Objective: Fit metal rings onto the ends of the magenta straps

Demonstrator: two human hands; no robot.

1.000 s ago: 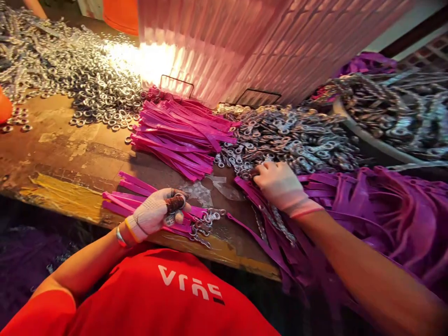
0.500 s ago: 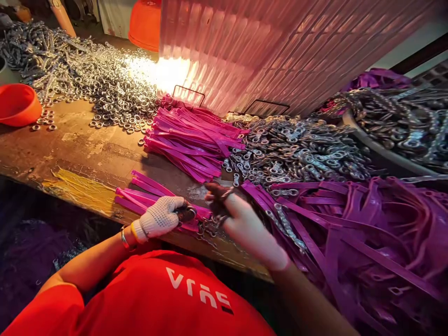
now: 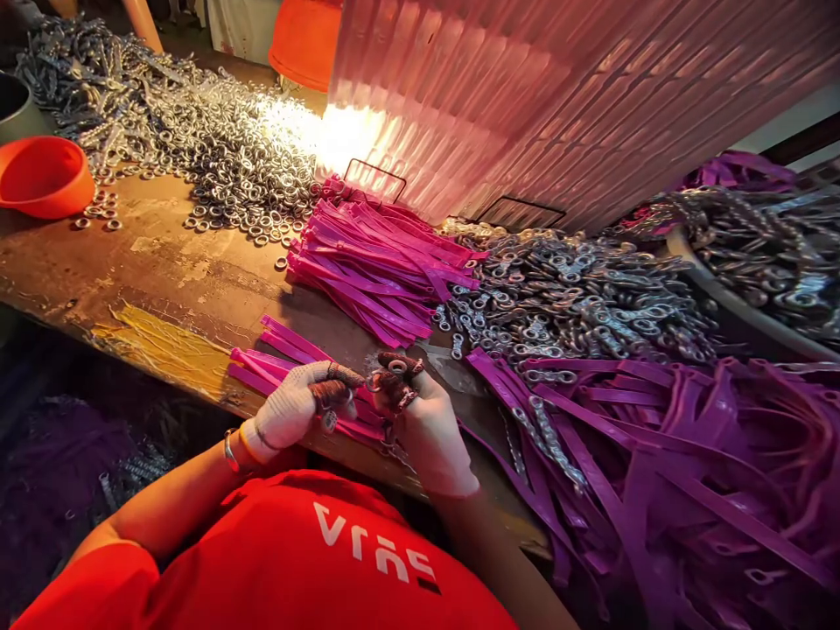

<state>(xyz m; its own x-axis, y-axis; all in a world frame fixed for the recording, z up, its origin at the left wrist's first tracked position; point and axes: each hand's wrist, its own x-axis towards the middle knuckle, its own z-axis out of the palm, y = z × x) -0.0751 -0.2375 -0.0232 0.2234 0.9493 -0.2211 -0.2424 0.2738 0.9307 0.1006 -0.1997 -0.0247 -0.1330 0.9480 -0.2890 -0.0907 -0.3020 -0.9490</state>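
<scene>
In the head view, your gloved left hand (image 3: 298, 409) and right hand (image 3: 420, 420) meet at the near edge of the table (image 3: 164, 289). The left hand is pinched on a magenta strap (image 3: 358, 424) lying over a small strap bundle (image 3: 276, 359). Your right hand's fingers are closed around a small metal ring (image 3: 397, 367). A larger strap pile (image 3: 387, 271) lies just beyond, with metal clips (image 3: 577, 297) to its right and loose rings (image 3: 249, 166) far left beside an orange bowl (image 3: 43, 175).

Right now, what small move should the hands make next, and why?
Probably slip the ring pinched by the right hand onto the pink strap the left hand holds down: both hands meet at the strap's end, ring poised above it.
</scene>
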